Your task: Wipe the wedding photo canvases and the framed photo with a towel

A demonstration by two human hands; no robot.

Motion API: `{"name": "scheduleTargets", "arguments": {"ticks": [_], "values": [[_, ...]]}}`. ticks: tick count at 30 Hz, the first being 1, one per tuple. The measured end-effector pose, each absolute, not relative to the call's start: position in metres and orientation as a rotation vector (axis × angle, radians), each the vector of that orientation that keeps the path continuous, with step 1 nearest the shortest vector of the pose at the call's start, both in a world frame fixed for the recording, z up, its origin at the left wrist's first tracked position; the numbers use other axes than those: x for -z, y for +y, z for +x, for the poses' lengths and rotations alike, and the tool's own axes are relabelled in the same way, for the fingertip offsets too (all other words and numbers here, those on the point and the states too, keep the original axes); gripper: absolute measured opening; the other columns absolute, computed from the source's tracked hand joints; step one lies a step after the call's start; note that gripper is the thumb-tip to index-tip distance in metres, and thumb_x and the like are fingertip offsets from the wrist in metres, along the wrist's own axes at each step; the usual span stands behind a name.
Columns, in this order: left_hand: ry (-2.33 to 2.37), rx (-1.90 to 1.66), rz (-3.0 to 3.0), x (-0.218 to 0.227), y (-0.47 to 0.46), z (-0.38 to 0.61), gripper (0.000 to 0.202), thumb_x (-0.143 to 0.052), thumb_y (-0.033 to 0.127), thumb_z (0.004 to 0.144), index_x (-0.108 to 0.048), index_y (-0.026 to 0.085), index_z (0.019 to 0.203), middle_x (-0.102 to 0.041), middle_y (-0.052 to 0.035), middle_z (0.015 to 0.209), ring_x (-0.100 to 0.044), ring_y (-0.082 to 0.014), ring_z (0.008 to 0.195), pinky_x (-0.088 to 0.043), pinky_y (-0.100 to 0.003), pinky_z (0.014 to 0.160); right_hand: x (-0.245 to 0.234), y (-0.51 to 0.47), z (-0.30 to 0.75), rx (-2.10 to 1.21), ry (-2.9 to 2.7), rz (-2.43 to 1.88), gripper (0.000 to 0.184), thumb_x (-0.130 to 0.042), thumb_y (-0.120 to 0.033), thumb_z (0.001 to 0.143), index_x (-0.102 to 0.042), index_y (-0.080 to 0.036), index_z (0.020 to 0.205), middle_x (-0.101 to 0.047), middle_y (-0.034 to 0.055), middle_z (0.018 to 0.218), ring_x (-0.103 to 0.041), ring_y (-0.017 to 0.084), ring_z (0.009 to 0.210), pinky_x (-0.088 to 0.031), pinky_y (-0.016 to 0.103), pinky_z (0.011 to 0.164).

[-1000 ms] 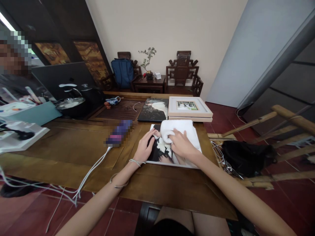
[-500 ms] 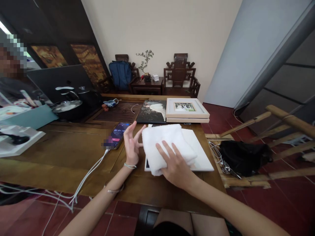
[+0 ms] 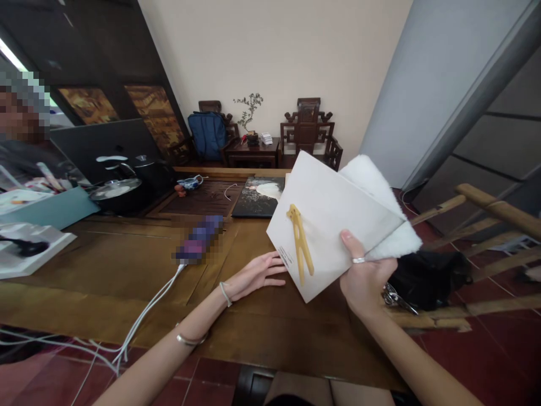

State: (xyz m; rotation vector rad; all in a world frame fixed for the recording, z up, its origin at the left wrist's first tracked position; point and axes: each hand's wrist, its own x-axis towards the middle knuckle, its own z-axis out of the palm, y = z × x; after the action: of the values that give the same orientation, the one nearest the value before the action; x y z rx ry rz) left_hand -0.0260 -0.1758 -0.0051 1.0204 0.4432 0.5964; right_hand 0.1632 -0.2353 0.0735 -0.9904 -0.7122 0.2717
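Observation:
A flat white photo panel (image 3: 325, 225) is raised and tilted above the table, its plain back towards me. Fixed on that back is a yellow folding stand (image 3: 301, 242). My right hand (image 3: 366, 276) grips the panel by its lower right edge, thumb on the back. A white towel (image 3: 380, 197) is behind the panel, pinned against it by the same hand, whose other fingers are mostly hidden. My left hand (image 3: 257, 276) is open, fingers outstretched at the panel's lower left edge; whether they touch it I cannot tell.
A dark photo panel (image 3: 257, 197) lies farther back on the wooden table (image 3: 139, 248). To the left are a blurred-out phone (image 3: 199, 239) on white cables (image 3: 154, 304), a pot (image 3: 116, 189) and a teal box (image 3: 54, 206). A bamboo chair (image 3: 499, 214) holding a black bag (image 3: 431, 276) stands at right.
The panel has come up off the table and turned its back to me, with the towel now behind it. My right hand moved right; my left hand lowered and reached rightward.

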Motion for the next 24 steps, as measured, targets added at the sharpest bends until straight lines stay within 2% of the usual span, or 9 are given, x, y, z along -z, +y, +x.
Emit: {"name": "scheduleTargets", "arguments": {"ticks": [3,6,11,13,16,19,22,24], "values": [[0.539,-0.670,0.997,0.009,-0.178,-0.022,0.039,-0.061,0.037,0.081,-0.052,0.019,0.115,-0.057,-0.0146,0.122,-0.059,-0.0256,0.106,-0.047,-0.046,0.090,-0.068,-0.242,0.163,-0.418,-0.646,-0.957,0.053,-0.069,-0.027,0.070,-0.052,-0.014,0.118,-0.062,0.0123,0.112,-0.059,0.024,0.103,-0.046,0.046,0.092],[0.652,-0.827,0.965,0.011,-0.176,-0.017,0.041,-0.065,0.036,0.078,-0.051,0.019,0.113,-0.061,-0.0120,0.117,-0.062,-0.0236,0.100,-0.051,-0.040,0.085,-0.063,-0.256,0.167,-0.565,-0.634,-0.919,0.057,-0.068,-0.026,0.072,-0.047,-0.019,0.124,-0.060,0.0103,0.118,-0.058,0.022,0.103,-0.045,0.045,0.093],[0.852,-1.072,0.901,0.003,-0.167,-0.025,0.034,-0.063,0.040,0.077,-0.056,0.017,0.102,-0.068,-0.0085,0.103,-0.067,-0.0209,0.085,-0.055,-0.030,0.071,-0.053,-0.275,0.186,-0.720,-0.630,-1.018,0.052,-0.068,-0.032,0.072,-0.052,-0.019,0.120,-0.065,0.0091,0.109,-0.062,0.024,0.097,-0.050,0.043,0.087],[0.947,-1.131,0.885,0.000,-0.161,-0.031,0.034,-0.062,0.041,0.078,-0.056,0.016,0.100,-0.071,-0.0067,0.093,-0.068,-0.0192,0.074,-0.055,-0.027,0.061,-0.048,-0.276,0.199,-0.635,-0.602,-1.057,0.049,-0.067,-0.036,0.073,-0.054,-0.018,0.117,-0.065,0.0089,0.109,-0.062,0.024,0.096,-0.049,0.044,0.088],[1.010,-1.114,0.874,-0.002,-0.155,-0.037,0.031,-0.063,0.039,0.077,-0.057,0.015,0.096,-0.071,-0.0047,0.080,-0.067,-0.0168,0.061,-0.052,-0.024,0.051,-0.043,-0.274,0.224,-0.241,-0.652,-1.237,0.050,-0.072,-0.036,0.066,-0.058,-0.014,0.110,-0.064,0.0109,0.111,-0.061,0.026,0.099,-0.045,0.047,0.092],[1.059,-1.073,0.863,0.003,-0.152,-0.038,0.029,-0.063,0.036,0.077,-0.058,0.014,0.096,-0.070,-0.0031,0.073,-0.065,-0.0161,0.056,-0.049,-0.023,0.047,-0.040,-0.277,0.245,0.073,-0.911,-1.485,0.037,-0.074,-0.031,0.064,-0.064,-0.016,0.097,-0.065,0.0122,0.108,-0.060,0.030,0.101,-0.042,0.049,0.096],[1.084,-1.049,0.862,0.008,-0.151,-0.039,0.028,-0.063,0.034,0.077,-0.059,0.014,0.097,-0.069,-0.0017,0.069,-0.064,-0.0159,0.055,-0.048,-0.023,0.048,-0.040,-0.286,0.252,-0.023,-1.581,-1.435,0.007,-0.061,-0.022,0.074,-0.065,-0.024,0.080,-0.063,0.0065,0.115,-0.054,0.026,0.112,-0.037,0.048,0.102],[1.092,-1.041,0.868,0.010,-0.150,-0.040,0.028,-0.063,0.034,0.076,-0.059,0.014,0.095,-0.068,-0.0010,0.067,-0.063,-0.0148,0.052,-0.047,-0.023,0.048,-0.039,-0.293,0.247,-0.055,-2.105,-1.271,0.020,-0.050,-0.010,0.078,-0.063,-0.023,0.071,-0.054,0.0037,0.128,-0.041,0.024,0.125,-0.028,0.053,0.106]]}}
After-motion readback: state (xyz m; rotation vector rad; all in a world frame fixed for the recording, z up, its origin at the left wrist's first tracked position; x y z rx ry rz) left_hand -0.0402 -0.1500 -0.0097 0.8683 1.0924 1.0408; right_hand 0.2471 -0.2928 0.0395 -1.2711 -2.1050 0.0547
